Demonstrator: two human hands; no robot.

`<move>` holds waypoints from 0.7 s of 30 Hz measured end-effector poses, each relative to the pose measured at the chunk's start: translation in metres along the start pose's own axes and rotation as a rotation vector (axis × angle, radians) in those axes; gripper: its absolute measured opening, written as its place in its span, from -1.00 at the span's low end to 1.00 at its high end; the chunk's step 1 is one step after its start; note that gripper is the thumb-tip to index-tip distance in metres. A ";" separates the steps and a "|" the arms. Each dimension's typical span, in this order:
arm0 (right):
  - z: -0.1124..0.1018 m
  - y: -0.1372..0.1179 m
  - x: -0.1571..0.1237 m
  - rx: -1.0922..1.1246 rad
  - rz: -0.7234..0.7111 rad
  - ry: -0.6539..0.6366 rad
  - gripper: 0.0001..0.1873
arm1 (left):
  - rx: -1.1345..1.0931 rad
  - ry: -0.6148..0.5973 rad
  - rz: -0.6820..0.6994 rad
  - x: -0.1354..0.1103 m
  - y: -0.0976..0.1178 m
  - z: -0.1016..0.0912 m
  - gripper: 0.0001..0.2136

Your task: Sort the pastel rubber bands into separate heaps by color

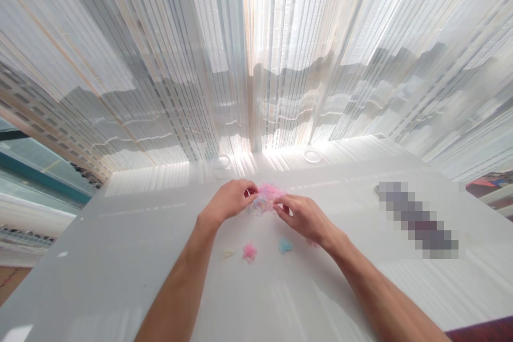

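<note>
A loose heap of small, thin elastic bands (267,192), mostly pink with pale blue and other light colours, lies on the white table (160,246). My left hand (233,196) is at its left edge, with bent fingers and thumb closed on the bands there. From the right, my right hand (302,214) pinches at the heap's edge between thumb and forefinger; single bands are too fine to make out. Nearer to me are a pink cluster (249,251), a light blue cluster (285,245) and a faint yellowish cluster (228,253). More pink bands (313,243) show partly behind my right forearm.
A blurred-out long dark object (417,219) lies at the table's right. Two clear round rings (312,155) are near the far edge, the left one (221,161) beyond my left hand. Sheer striped curtains (256,64) hang behind the table. A dark red edge (481,330) shows at lower right.
</note>
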State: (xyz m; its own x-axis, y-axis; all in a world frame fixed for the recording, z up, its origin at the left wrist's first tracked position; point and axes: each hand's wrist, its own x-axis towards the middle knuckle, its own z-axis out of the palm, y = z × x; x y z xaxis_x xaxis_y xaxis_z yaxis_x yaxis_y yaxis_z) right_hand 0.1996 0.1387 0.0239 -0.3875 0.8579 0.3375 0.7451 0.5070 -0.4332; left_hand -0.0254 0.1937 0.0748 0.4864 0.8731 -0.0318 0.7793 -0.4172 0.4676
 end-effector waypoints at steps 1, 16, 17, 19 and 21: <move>0.000 0.000 0.000 0.000 0.000 0.002 -0.86 | -0.023 0.007 0.008 0.000 -0.001 -0.001 -0.80; 0.005 -0.002 -0.002 0.206 -0.091 0.210 -0.75 | -0.374 -0.046 0.110 -0.008 0.015 -0.008 -0.80; 0.005 -0.003 -0.002 0.232 -0.106 0.233 -0.75 | -0.414 -0.055 0.120 -0.007 0.016 -0.008 -0.80; 0.004 -0.006 -0.002 0.269 -0.142 0.285 -0.79 | -0.464 -0.061 0.137 -0.008 0.018 -0.008 -0.80; 0.002 -0.011 0.000 0.286 -0.172 0.338 -0.86 | -0.489 -0.049 0.149 -0.010 0.020 -0.009 -0.79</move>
State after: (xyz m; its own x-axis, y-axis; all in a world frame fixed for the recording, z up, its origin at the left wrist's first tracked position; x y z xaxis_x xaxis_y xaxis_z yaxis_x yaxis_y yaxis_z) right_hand 0.1906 0.1332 0.0271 -0.2585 0.7082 0.6570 0.4877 0.6827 -0.5441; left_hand -0.0181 0.1788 0.0924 0.6057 0.7951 0.0306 0.4299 -0.3593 0.8283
